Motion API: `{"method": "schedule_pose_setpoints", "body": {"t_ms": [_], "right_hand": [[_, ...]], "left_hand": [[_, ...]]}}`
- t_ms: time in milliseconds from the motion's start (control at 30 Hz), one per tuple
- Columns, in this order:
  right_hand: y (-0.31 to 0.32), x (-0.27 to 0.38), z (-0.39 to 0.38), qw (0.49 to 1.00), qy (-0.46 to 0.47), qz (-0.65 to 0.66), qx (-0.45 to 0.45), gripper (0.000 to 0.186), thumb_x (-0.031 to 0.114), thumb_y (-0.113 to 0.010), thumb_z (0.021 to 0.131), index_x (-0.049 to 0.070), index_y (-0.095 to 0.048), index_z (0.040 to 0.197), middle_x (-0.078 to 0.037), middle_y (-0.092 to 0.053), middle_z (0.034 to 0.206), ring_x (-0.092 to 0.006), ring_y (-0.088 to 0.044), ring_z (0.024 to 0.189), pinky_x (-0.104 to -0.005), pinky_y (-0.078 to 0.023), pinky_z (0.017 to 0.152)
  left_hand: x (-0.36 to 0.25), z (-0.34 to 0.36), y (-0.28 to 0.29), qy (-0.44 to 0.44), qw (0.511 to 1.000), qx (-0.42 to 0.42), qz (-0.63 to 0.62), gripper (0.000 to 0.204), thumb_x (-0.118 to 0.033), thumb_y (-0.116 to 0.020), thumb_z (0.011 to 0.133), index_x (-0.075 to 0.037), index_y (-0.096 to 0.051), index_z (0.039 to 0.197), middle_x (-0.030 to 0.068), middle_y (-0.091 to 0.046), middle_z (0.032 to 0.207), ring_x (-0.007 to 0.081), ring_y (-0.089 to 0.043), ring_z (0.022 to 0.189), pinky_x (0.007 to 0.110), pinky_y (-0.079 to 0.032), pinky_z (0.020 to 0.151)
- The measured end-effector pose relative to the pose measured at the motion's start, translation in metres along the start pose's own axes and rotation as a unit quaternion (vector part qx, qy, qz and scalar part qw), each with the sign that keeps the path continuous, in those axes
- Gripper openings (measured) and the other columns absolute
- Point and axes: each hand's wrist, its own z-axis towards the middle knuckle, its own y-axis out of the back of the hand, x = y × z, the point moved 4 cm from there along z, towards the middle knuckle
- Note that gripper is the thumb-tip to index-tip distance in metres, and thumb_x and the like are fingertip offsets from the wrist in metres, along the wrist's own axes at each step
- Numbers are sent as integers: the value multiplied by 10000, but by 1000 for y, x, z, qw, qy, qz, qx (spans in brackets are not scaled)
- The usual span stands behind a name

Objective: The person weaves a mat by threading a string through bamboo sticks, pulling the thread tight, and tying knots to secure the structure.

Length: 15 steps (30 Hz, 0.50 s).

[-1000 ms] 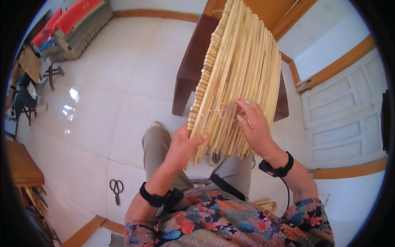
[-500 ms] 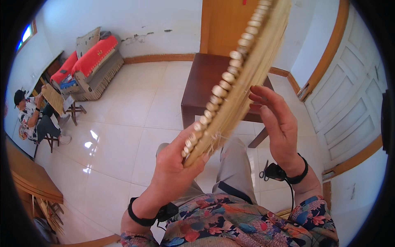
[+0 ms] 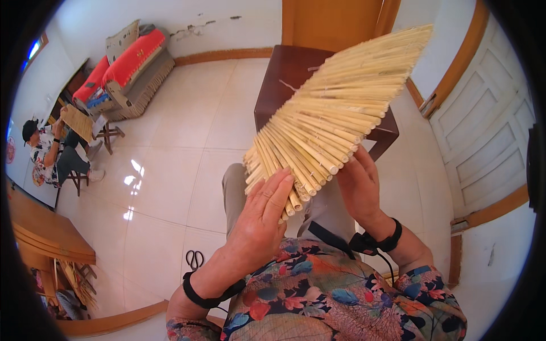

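Setting: a home, apparently a living room. Evidence: fringed sofa (image 3: 145,82) under red cover (image 3: 135,59), glossy tiled floor (image 3: 170,182), wood-framed white panelled door (image 3: 483,122).

Ridged mat (image 3: 347,105) of woody stalks, glossy tiled floor (image 3: 170,182), smooth wooden table (image 3: 284,71), cloth shirt (image 3: 324,295)

The stalk mat (image 3: 335,113) has turned from edge-on to broadside, the right grip (image 3: 360,184) now touching it.

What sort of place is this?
Probably a living room in someone's home: there's a red-covered sofa, a dark table and a pale tiled floor.
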Motion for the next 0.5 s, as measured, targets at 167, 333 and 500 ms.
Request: {"method": "schedule_pose_setpoints", "body": {"t_ms": [167, 333, 500], "right_hand": [[25, -12, -22, 999, -10, -14, -41, 330, 107, -413, 913, -25, -415, 1215, -98, -505, 1188, -168, -475, 1096, -317, -345, 963], [28, -17, -37, 999, 13, -46, -17, 371, 89, -428, 908, -35, -379, 1254, -114, -468, 1242, -171, -438, 1146, -308, -323, 979], [35, -9, -45, 986, -17, -159, 40, 397, 87, -477, 885, -50, -388, 1247, -113, -444, 1266, -174, -444, 1136, -313, -347, 960]], "left_hand": [[-1, -3, -7, 4, 997, 57, -41, 536, 94, -481, 688, 86, -393, 1216, 239, -419, 1247, 369, -412, 1170, 451, -316, 980], [-9, -3, -4, 28, 996, 74, -45, 482, 58, -481, 727, 91, -407, 1202, 240, -429, 1235, 366, -432, 1153, 445, -329, 973], [-10, -1, -6, 13, 997, 73, -27, 472, 21, -506, 732, 93, -421, 1191, 242, -433, 1232, 367, -434, 1151, 448, -332, 969]]}}
